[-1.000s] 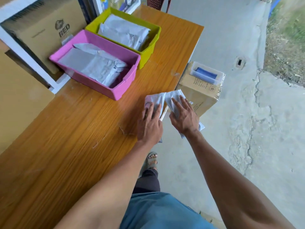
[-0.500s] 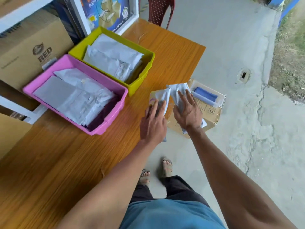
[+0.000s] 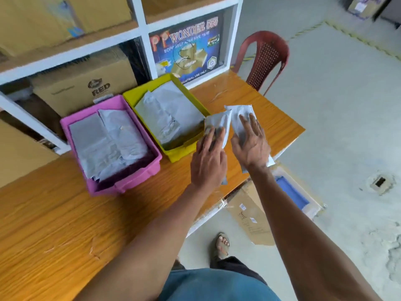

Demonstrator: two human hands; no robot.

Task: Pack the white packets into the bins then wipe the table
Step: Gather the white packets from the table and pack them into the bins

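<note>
Holding a white packet in each hand, a person is standing at the near right edge of a wooden table [image 3: 65, 224]. The left hand [image 3: 208, 161] is lying on top of the left packet [image 3: 219, 122], fingers stretched forward over it; how the thumb is gripping underneath is hidden, yet the packet is staying lifted above the table, so the hand is carrying it. The right hand [image 3: 251, 146] is doing the same with the right packet [image 3: 238, 114], fingers spread along its top and a corner of the packet sticking out below the wrist. Both packets are hovering side by side just beside the right wall of the yellow bin [image 3: 184, 153], their inner edges nearly touching.

White packets are lying flat inside the yellow bin, and more are filling the pink bin [image 3: 121, 185] sitting touching it on the left. Both bins are resting against a white shelf [image 3: 141, 35] that is holding cardboard boxes. A red plastic chair [image 3: 267, 55] is standing past the far end of the table. A cardboard box [image 3: 251, 213] with a blue item on top is sitting on the concrete floor below the table edge.
</note>
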